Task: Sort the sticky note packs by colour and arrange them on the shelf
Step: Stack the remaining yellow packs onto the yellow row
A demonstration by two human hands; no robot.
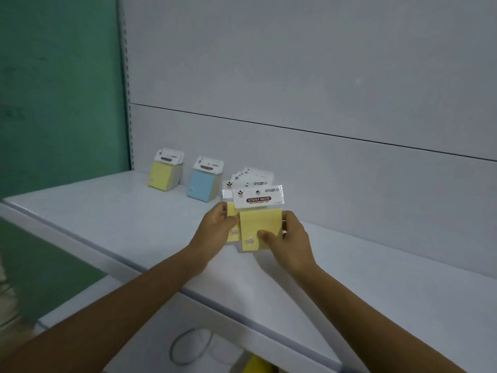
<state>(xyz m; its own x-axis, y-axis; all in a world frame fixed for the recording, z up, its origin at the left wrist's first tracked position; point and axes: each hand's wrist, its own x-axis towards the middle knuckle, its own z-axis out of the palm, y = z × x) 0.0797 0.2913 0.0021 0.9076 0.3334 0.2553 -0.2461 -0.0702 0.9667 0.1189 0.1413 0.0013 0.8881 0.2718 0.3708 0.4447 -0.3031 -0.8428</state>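
Note:
On the white shelf [113, 211] stand a row of green-yellow sticky note packs [164, 175] at the far left and a row of blue packs [202, 184] beside it. My right hand [290, 240] grips a yellow pack [255, 224] with a white "STICKY NOTE" header, thumb on its front. My left hand [215, 224] holds the left side of further yellow packs [231, 211] standing just behind it. More white headers [252, 176] fan out behind those packs.
A grey back panel [322, 103] rises behind the shelf, with a green wall [53, 90] to the left. A lower shelf [161, 332] below holds a thin loop of cord [188, 345] and something yellow [255, 364].

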